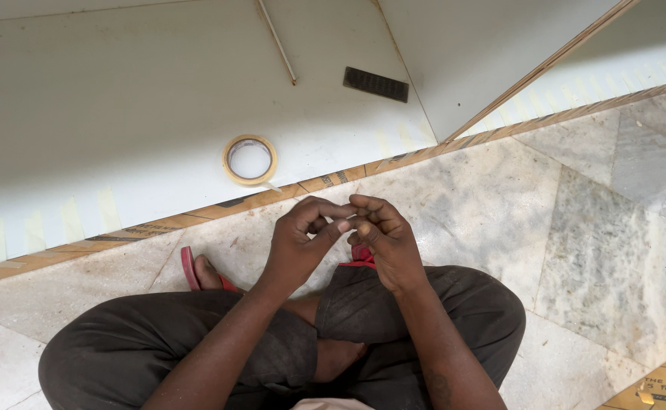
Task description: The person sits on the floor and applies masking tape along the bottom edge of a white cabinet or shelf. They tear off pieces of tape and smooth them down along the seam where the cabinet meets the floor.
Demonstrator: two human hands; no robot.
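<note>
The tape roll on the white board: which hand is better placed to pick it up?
Probably left. The left hand is on the same side as the tape roll; the right hand would have to cross over it.

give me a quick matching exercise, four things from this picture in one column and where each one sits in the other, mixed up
Things:
1. roll of tape
2. dark grille
3. red sandal
4. thin rod

Places:
A. on the stone floor, on the foot beside the left knee
B. flat on the white board, near its taped front edge
C. at the top of the white board, lying at a slant
D. on the white board, right of the rod, near the leaning panel

Pairs: 1-B, 2-D, 3-A, 4-C
</note>
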